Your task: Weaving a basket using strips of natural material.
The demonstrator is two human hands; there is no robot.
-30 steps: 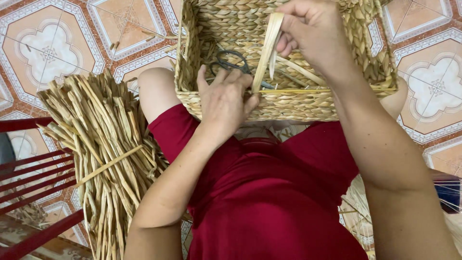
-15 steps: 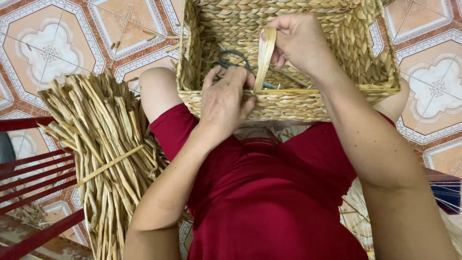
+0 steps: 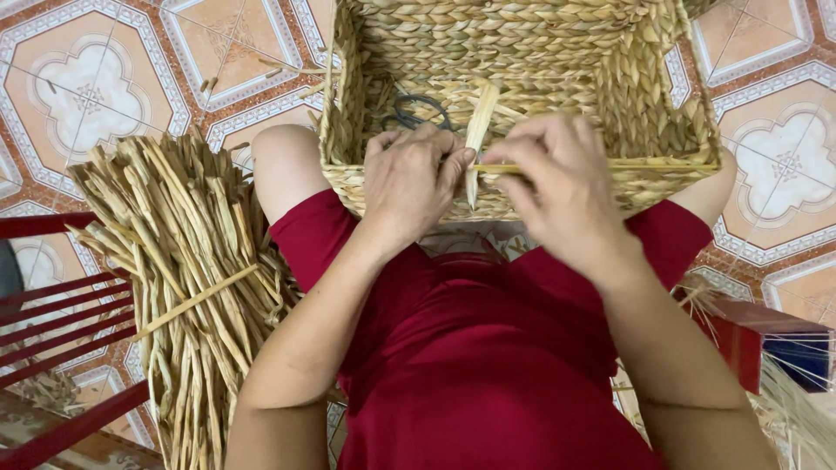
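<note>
Right hand pinches a flat straw strand at the near rim of the woven basket, which rests on the lap. Left hand presses closed on that rim, just left of the strand. The strand appears light, pliable and easily split, best held near the weave. A bundle of dried stalks lies left of the basket.

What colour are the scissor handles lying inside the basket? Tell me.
Dark blue-grey, seen in the head view: the scissor handles lie inside the woven basket.
</note>
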